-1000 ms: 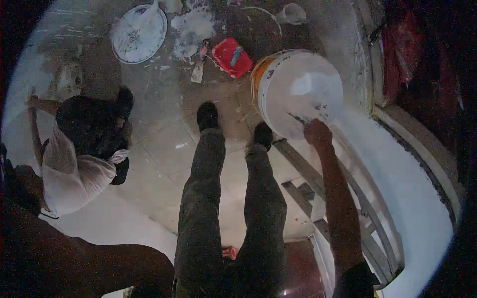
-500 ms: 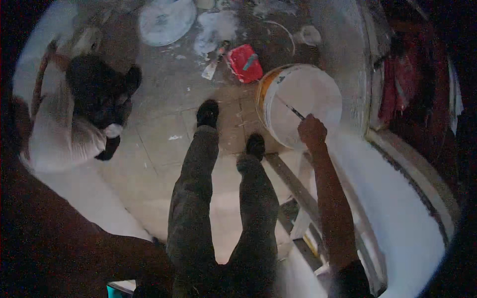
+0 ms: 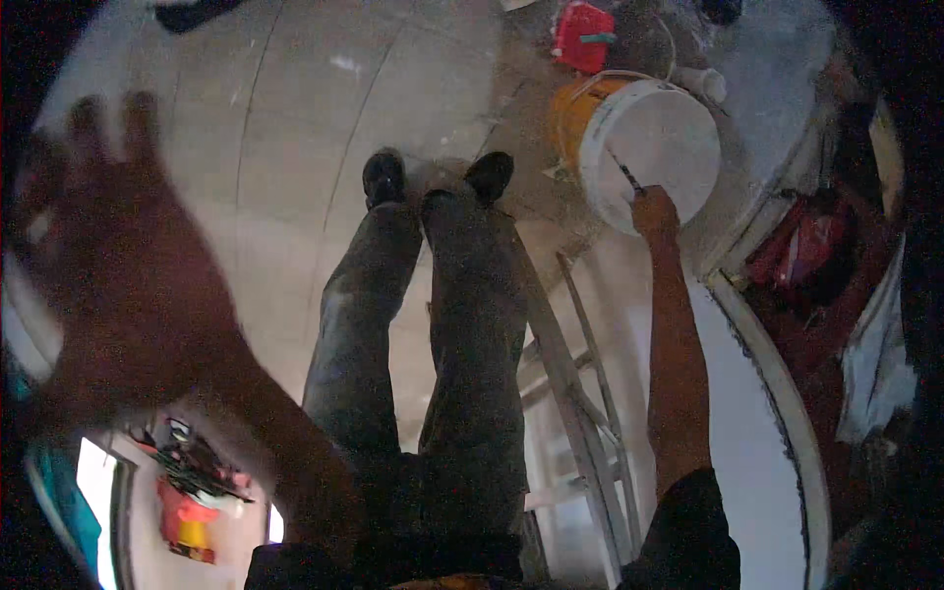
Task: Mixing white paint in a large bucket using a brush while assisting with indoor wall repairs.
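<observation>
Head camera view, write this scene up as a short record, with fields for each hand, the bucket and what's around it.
Left hand: fingers spread, blurred, nothing seen in its grip
Right hand: closed around a thin dark tool
Tool position: pointing across the white top of the bucket; contact unclear
Bucket colour: orange side, white top
Beyond bucket: red tray with a greenish strip
Beside right leg: ladder-like frame
Feet: black shoes on the tiled floor
</observation>
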`<state>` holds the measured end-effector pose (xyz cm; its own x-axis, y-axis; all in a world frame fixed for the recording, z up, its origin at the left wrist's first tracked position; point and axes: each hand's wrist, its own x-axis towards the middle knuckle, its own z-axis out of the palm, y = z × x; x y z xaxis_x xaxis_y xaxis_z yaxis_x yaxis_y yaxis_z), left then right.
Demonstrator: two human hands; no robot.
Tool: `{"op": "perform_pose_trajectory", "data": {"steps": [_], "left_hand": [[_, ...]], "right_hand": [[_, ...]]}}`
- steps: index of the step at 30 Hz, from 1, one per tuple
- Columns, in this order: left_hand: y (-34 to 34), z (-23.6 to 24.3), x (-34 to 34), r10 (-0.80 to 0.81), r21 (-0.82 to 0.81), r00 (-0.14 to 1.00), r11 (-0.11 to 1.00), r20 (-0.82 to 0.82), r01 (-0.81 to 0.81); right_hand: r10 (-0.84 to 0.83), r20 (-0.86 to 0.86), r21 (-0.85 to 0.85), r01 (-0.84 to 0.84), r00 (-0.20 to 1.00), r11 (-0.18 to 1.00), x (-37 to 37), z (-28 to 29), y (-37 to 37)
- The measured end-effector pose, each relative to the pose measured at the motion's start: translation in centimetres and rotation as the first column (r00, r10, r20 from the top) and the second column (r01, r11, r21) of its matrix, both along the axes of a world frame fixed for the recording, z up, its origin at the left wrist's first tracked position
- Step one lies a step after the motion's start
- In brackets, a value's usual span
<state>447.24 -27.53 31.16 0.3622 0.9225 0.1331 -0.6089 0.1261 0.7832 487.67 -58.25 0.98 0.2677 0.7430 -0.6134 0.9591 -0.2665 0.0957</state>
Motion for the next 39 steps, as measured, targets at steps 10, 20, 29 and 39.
{"op": "perform_pose_trajectory", "data": {"steps": [10,20,29,39], "left_hand": [[-18.0,-15.4,-11.1,0.588,-0.891,0.800,0.418,0.117,-0.177],[-19.9,-14.0,-13.7,0.563,-0.847,0.816,0.492,0.133,-0.201],[-20.2,-16.1,-4.4,0.385,-0.904,0.920,0.415,0.074,-0.101],[-18.6,-15.9,11.2,-0.149,-0.939,0.979,0.333,-0.138,-0.082]], "right_hand": [[0.600,0.139,-0.063,-0.598,0.788,0.799,6.9,-3.2,2.9],[0.480,0.078,0.314,-0.479,0.874,0.820,3.8,-6.2,4.4],[0.438,0.074,0.002,-0.439,0.896,0.899,3.9,-3.3,2.2],[-0.702,-0.156,0.132,0.719,0.695,0.682,-1.4,3.6,5.0]]}}
